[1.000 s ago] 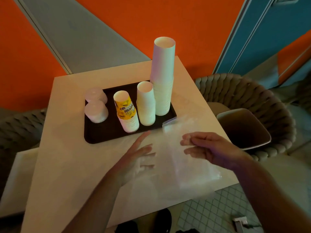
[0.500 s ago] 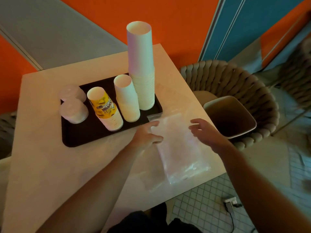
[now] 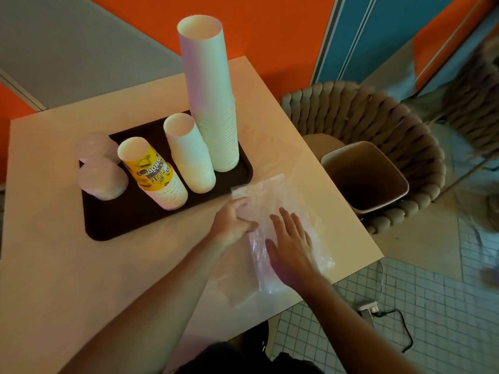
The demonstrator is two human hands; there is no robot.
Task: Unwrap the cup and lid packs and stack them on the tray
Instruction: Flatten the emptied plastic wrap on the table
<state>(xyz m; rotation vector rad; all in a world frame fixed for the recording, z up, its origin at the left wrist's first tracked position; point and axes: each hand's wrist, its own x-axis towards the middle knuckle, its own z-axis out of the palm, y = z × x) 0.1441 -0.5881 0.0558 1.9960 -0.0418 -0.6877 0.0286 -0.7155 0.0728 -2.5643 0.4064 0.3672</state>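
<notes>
A dark tray [image 3: 108,225] on the table holds a tall stack of white cups [image 3: 213,103], a shorter white stack [image 3: 189,155], a yellow printed cup stack [image 3: 154,174] and two piles of lids [image 3: 101,163]. An empty clear plastic wrapper [image 3: 272,195] lies flat on the table just right of the tray. My left hand [image 3: 232,222] pinches the wrapper's left edge with curled fingers. My right hand [image 3: 291,244] lies flat on top of the wrapper, fingers straight and spread.
A beige bin [image 3: 364,176] stands open on a woven chair [image 3: 378,117] right of the table. The table's right edge [image 3: 351,220] runs close beside the wrapper. A cable and plug [image 3: 383,314] lie on the tiled floor below.
My right hand has come down from the wrapper's right side onto its top. My left hand stays at the left edge. The wrapper now lies flatter on the table.
</notes>
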